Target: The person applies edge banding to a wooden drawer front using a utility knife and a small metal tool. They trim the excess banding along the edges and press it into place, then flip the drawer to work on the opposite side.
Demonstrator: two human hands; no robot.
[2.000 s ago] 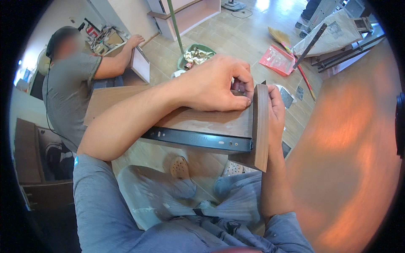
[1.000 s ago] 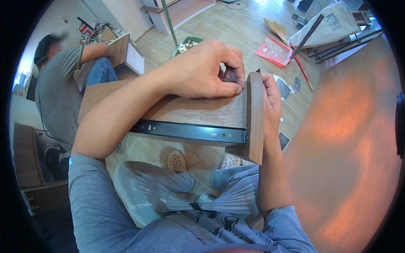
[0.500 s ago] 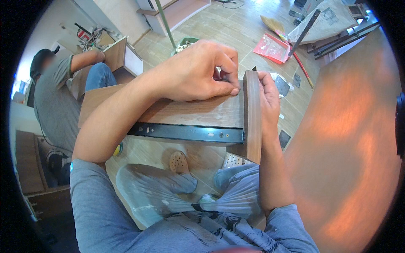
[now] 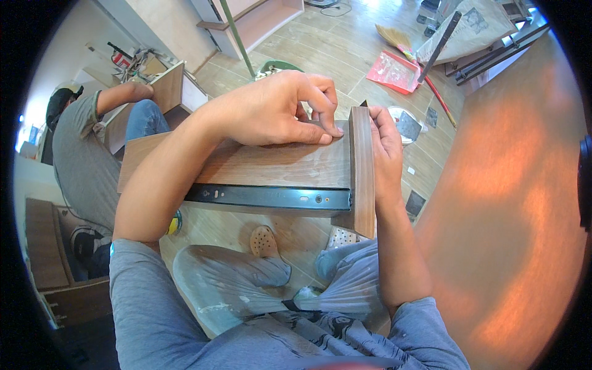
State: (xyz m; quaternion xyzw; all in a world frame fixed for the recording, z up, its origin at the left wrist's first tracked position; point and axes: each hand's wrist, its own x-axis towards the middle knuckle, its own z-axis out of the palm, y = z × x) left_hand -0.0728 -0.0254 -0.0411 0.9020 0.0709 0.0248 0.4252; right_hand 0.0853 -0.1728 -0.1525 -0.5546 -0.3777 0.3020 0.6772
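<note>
A wood-grain drawer is held up in front of me. A black metal drawer slide runs along its near side, and a thicker front panel closes its right end. My left hand is closed over the drawer, thumb and curled fingertips together against the wood beside the front panel. Whatever may be between those fingertips is too small to make out. My right hand grips the front panel from its outer side, fingers wrapped around the far end; some of them are hidden behind it.
At the left a co-worker sits beside a wooden cabinet piece. A red dustpan and a broom lie on the floor ahead. A large brown board stands close on my right. A green bucket is beyond the drawer.
The front panel and both hands have shifted slightly left in view. My left fingertips still rest near the panel, the index finger a little straighter; my right hand keeps its grip.
</note>
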